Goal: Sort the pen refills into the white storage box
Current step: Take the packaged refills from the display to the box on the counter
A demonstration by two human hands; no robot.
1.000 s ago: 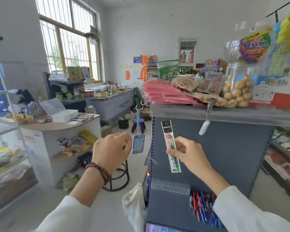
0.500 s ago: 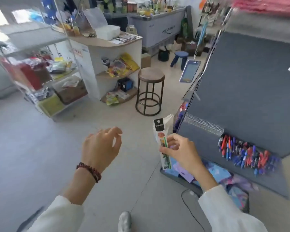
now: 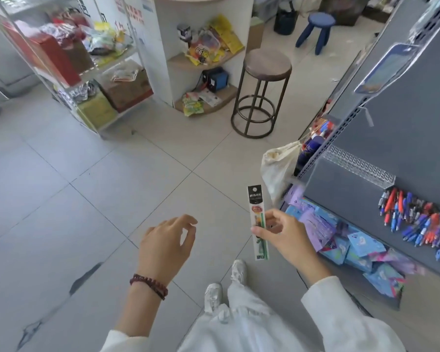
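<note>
- The view has swung down from the shelf (image 3: 404, 148) top to the floor (image 3: 87, 199). The white box is out of view, so the drop-off is likely still ahead.
- The right grip (image 3: 285, 235) pinches the refill pack (image 3: 258, 222) upright between thumb and fingers, in mid-air beside the shelf.
- The left grip (image 3: 167, 246) is loosely curled and holds nothing, left of the pack as before.
- The stool (image 3: 267, 64) and pens (image 3: 417, 219) now show more fully than a second ago.

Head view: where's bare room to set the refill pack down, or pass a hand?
Bare: tiled floor between glass rack, round stool and grey shelf unit; the stool seat too. Crowded: blue packets heaped at the unit's foot; pens above.
</note>
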